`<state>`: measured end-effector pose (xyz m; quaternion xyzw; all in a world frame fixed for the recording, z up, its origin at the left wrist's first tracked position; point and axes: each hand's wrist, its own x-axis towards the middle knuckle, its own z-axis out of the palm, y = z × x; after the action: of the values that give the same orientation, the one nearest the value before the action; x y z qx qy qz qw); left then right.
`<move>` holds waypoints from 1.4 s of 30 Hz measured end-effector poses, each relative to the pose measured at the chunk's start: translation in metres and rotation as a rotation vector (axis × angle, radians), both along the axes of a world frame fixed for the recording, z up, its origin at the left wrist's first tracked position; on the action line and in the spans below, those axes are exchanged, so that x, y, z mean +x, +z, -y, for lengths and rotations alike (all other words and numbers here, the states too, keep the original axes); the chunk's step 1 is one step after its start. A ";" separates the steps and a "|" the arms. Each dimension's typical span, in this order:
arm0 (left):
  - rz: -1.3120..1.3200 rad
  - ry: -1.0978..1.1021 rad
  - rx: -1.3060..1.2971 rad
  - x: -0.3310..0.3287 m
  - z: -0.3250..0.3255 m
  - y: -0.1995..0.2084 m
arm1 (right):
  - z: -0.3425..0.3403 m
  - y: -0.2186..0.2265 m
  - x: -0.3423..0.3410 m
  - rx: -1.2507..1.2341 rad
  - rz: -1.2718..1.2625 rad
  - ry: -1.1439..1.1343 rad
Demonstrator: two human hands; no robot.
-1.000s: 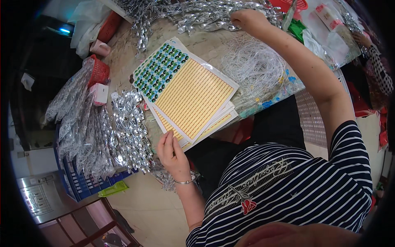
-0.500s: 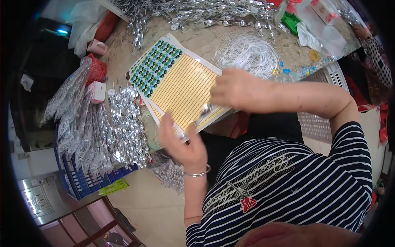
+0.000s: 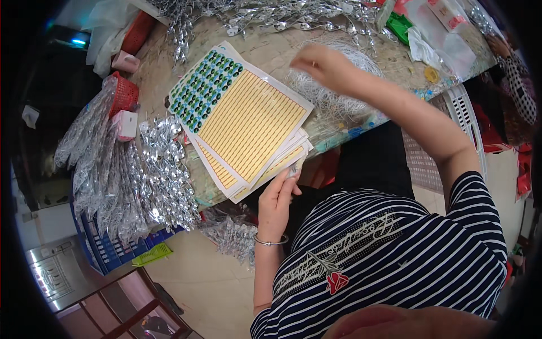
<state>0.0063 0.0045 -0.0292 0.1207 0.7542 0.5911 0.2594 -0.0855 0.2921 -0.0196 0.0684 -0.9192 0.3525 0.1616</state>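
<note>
My left hand (image 3: 275,200) is at the near edge of the table, its thumb and fingers pinched on a small silvery foil piece (image 3: 293,170). Just beyond it lies a stack of printed sheets (image 3: 251,121), fanned at the near corner. The top sheet has rows of green-and-blue ovals on its left and yellow strips on its right. Raised over a loose coil of white string (image 3: 361,65) is my right hand (image 3: 324,66), slightly blurred. Its fingers are bent and pressed together; what they hold, if anything, cannot be made out.
Silver foil spirals (image 3: 164,169) and plastic-wrapped bundles (image 3: 107,181) hang over the left edge beside a red basket (image 3: 125,93) and a small white box (image 3: 125,125). More spirals (image 3: 293,17) lie along the back. A green tray (image 3: 398,27) sits far right, near another person's hand (image 3: 498,45).
My right hand has lifted up and away from the sheets toward the string coil. My left hand has moved right, off the sheets, and its fingers have closed on the foil piece.
</note>
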 end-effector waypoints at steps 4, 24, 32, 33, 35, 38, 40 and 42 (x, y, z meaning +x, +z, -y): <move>0.149 0.001 0.035 0.004 -0.001 0.000 | -0.048 -0.036 -0.062 0.180 -0.014 -0.126; 0.155 0.243 0.238 -0.004 0.012 0.010 | 0.042 0.055 -0.003 -0.579 0.371 0.286; 0.122 0.358 0.238 -0.009 0.001 0.030 | 0.102 0.017 0.072 -0.924 0.599 0.433; 0.132 0.373 0.231 -0.009 0.000 0.030 | 0.105 0.017 0.076 -1.049 0.751 0.387; 0.119 0.353 0.247 -0.010 0.001 0.029 | 0.108 0.012 0.077 -1.182 0.732 0.371; 0.119 0.373 0.265 -0.009 0.002 0.029 | 0.108 0.010 0.080 -1.231 0.708 0.409; 0.122 0.377 0.284 -0.009 0.002 0.029 | 0.109 0.011 0.082 -1.247 0.691 0.392; 0.139 0.370 0.288 -0.011 0.003 0.029 | 0.110 0.012 0.083 -1.220 0.710 0.386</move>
<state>-0.0044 0.0015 0.0000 -0.0245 0.6517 0.7368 0.1782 -0.0025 0.1820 -0.0074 0.0086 -0.5277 0.8250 -0.2019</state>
